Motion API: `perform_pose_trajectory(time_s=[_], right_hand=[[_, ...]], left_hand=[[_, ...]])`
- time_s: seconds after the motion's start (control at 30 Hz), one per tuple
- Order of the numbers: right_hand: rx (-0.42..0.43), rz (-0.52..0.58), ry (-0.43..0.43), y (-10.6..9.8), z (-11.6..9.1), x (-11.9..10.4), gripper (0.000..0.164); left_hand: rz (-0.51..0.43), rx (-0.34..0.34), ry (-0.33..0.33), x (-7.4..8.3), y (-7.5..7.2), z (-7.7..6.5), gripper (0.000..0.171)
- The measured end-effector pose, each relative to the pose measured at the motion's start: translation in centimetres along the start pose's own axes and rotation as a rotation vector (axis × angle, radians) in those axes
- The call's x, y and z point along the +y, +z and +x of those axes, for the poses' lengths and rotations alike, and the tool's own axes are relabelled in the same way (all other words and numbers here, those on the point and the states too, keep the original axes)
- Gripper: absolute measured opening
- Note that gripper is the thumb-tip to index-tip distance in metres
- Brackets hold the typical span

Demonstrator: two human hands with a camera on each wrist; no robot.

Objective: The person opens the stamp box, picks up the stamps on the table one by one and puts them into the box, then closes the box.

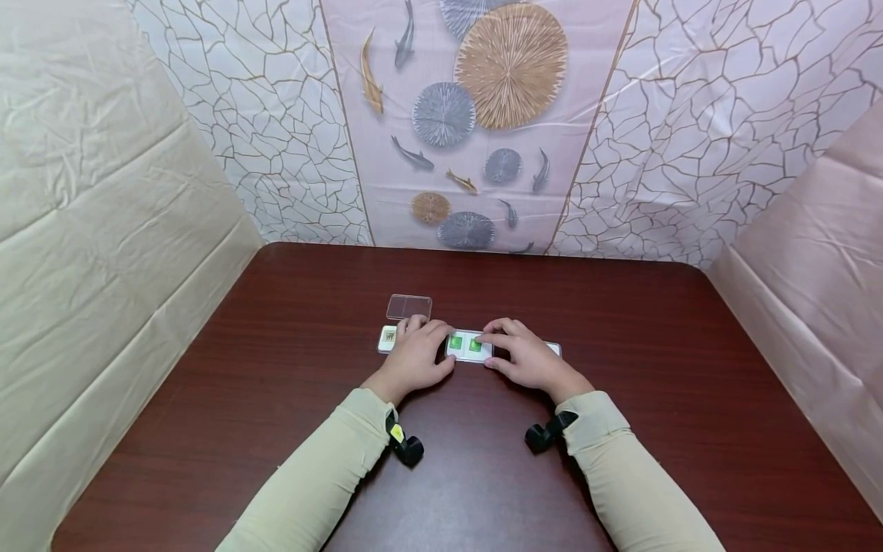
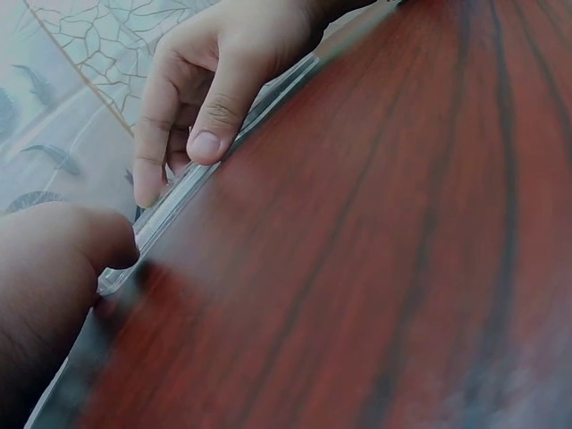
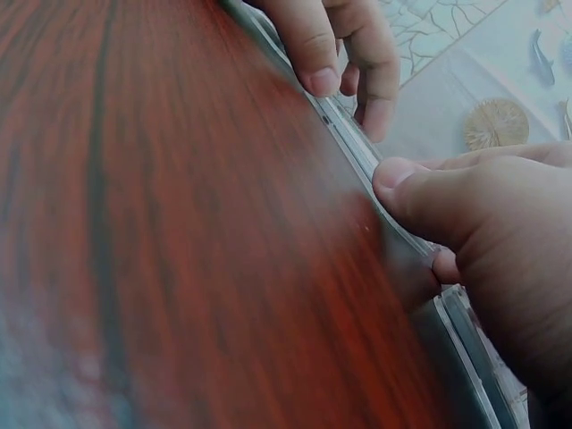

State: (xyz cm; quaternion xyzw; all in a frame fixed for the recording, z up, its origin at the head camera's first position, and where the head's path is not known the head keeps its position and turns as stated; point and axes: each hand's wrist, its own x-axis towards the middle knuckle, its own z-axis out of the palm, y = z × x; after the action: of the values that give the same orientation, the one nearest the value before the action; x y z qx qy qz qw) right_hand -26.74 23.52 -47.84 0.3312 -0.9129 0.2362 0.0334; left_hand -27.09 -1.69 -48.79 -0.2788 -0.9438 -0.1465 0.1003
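A flat clear plastic case (image 1: 469,357) with a white insert and two green squares lies on the table between the hands. My left hand (image 1: 414,356) holds its left end, with the thumb at the near edge and fingertips at the far side. At the right end my right hand (image 1: 527,359) grips the case, thumb (image 3: 402,183) on the near edge and a fingertip over the right green square. Both wrist views show the case edge-on, so its face is hidden there.
Partly under the left hand lies another white-backed case (image 1: 388,339) with a small printed square. Behind it is a clear rectangular plastic cover (image 1: 409,307). A further case (image 1: 554,349) peeks out right of the right hand. The dark red wooden table (image 1: 276,429) meets patterned cloth walls.
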Motion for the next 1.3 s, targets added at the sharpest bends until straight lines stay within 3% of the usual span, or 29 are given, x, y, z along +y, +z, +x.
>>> perform_pose_trajectory(time_s=[0.13,0.3,0.53,0.83,1.1,1.3], right_hand=[[-0.008,-0.028,0.020,-0.1,0.2,-0.1,0.038],[-0.049,-0.052,0.125,-0.7,0.8,-0.8,0.037],[-0.108,-0.133,0.171,-2.0,2.1,-2.1,0.034],[-0.097,0.044,0.199,-1.1,1.3,-0.4,0.042],[-0.091,0.150,0.170,-1.3,1.0,0.4,0.073],[-0.093,0.176,0.199,-1.6,2.6,-0.1,0.066]], left_hand=[[-0.011,-0.029,-0.017,0.1,-0.2,0.1,0.044],[-0.047,-0.086,-0.043,0.2,-0.9,0.7,0.043],[0.052,-0.130,-0.016,0.4,-2.4,1.6,0.038],[0.017,-0.151,-0.036,0.7,-2.0,1.1,0.044],[-0.002,-0.103,-0.011,0.1,-1.8,0.2,0.064],[-0.104,0.065,-0.028,-2.7,-3.1,-1.5,0.068]])
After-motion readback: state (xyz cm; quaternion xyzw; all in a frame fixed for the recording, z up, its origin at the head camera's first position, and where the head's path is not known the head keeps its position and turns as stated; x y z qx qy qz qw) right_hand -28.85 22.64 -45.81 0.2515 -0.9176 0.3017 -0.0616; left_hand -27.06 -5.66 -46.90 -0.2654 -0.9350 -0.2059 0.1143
